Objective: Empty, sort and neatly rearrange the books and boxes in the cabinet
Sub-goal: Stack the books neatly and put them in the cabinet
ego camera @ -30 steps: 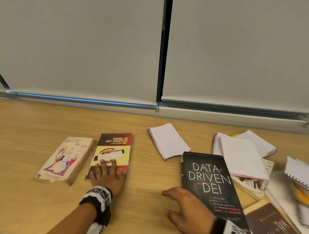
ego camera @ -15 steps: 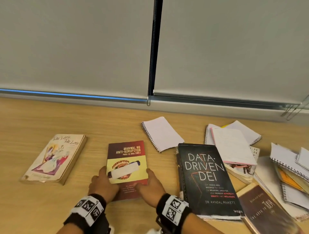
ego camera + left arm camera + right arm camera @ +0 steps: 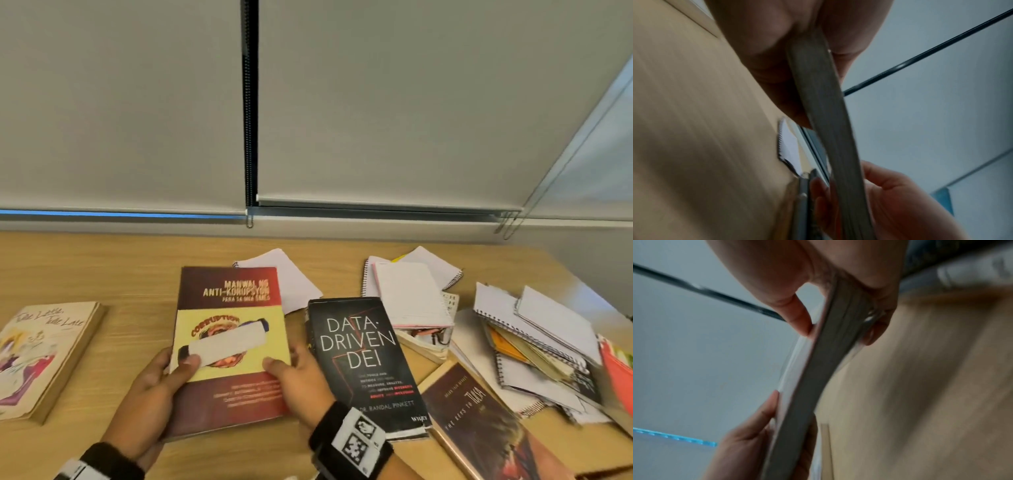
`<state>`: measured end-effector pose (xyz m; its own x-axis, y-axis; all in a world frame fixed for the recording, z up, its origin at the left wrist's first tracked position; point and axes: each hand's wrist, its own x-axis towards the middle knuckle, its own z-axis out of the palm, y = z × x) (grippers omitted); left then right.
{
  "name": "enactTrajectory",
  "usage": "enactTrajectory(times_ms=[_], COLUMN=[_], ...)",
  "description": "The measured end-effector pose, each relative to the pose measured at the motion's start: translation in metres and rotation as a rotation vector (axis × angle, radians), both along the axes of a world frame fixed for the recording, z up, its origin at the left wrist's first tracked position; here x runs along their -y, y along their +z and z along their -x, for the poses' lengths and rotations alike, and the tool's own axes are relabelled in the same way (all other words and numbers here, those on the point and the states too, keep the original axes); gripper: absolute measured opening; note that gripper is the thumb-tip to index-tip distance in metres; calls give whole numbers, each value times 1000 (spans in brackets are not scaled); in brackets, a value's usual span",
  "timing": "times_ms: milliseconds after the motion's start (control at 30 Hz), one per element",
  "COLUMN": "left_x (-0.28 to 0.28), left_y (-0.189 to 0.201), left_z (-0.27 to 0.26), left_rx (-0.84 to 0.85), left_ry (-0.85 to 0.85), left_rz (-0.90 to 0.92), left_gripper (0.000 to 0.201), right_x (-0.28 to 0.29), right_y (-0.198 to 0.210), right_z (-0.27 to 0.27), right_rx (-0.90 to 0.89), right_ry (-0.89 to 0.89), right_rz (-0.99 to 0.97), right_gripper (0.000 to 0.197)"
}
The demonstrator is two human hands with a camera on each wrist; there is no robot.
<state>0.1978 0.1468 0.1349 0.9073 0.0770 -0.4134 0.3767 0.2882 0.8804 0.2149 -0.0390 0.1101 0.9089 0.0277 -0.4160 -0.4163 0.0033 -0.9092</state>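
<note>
Head view, lower centre: the left hand and right hand grasp the red-and-yellow anti-corruption book by its two lower edges, thumbs on the cover, fingers beneath, lifting it clear of the wooden tabletop. The wrist views show its grey page edge pinched between thumb and fingers on each side. Just right of it, the black Data-Driven DEI book lies flat, overlapping a brown book at lower right. A white spiral notepad lies behind the held book. At left centre lies a worn beige paperback. A loose heap of spiral notebooks fills the right side.
</note>
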Motion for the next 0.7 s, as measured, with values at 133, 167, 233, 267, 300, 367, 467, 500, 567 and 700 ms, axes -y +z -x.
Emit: enactTrajectory(times_ms=[133, 167, 233, 267, 300, 367, 467, 500, 567, 700], left_x=[53, 69, 98, 110, 121, 138, 152, 154, 157, 160], left_y=[12, 12, 3, -4, -12, -20, -22, -21, -22, -19], left_z=[2, 2, 1, 0, -3, -7, -13, -14, -18, -16], left_rx=[127, 155, 206, 239, 261, 268, 256, 242, 196, 167], left_ry=[-176, -224, -325, -388, -440, -516, -611, -625, -646, -598], left_rz=[-13, -60, -227, -329, -428, -645, -926, -994, -1066, -1107], left_gripper=[24, 22, 20, 20, 20, 23, 36, 37, 38, 35], right_x=[66, 84, 118, 133, 145, 164, 176, 178, 179, 175], right_y=[35, 38, 38, 35, 32, 25, 16, 13, 6, 3], right_z=[15, 20, 29, 33, 36, 40, 38, 36, 31, 25], right_rx=[160, 174, 178, 162, 145, 106, 45, 38, 43, 65], right_ry=[-35, -52, -104, -134, -163, -189, -167, -155, -121, -96], right_rz=[55, 102, 217, 275, 317, 358, 385, 403, 433, 492], right_gripper=[42, 42, 41, 41, 42, 42, 41, 41, 41, 35])
